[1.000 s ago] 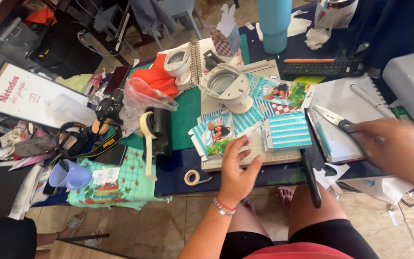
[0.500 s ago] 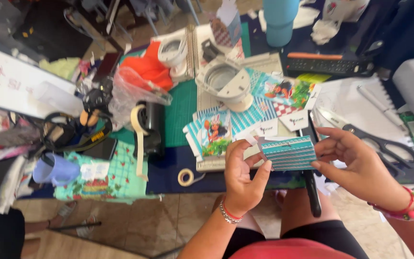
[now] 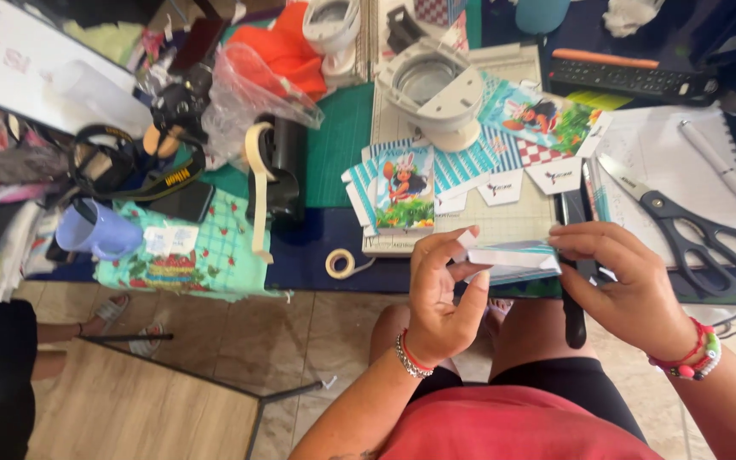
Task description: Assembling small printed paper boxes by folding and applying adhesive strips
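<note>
1. Head view, far left: we see a lavender mug lying on its side at the desk edge, beside a green patterned cloth that hangs over that edge.
2. Next comes a strip of cream masking tape draped down a black holder, with a small tape roll near the desk's front edge.
3. On the cutting mat lie flat printed box cutouts with teal stripes and a cartoon picture; a white round tape dispenser sits behind them.
4. Our left hand is closed on the left end of a folded teal-striped paper box, thumb under and fingers over it.
5. We hold that paper box just in front of the desk edge, above our lap, between both hands.
6. Our right hand, with beaded bracelets at the wrist, pinches the box's right end, fingers along its top edge.
7. Black-handled scissors lie to the right on white paper, near a white pen, well behind a black remote.
</note>
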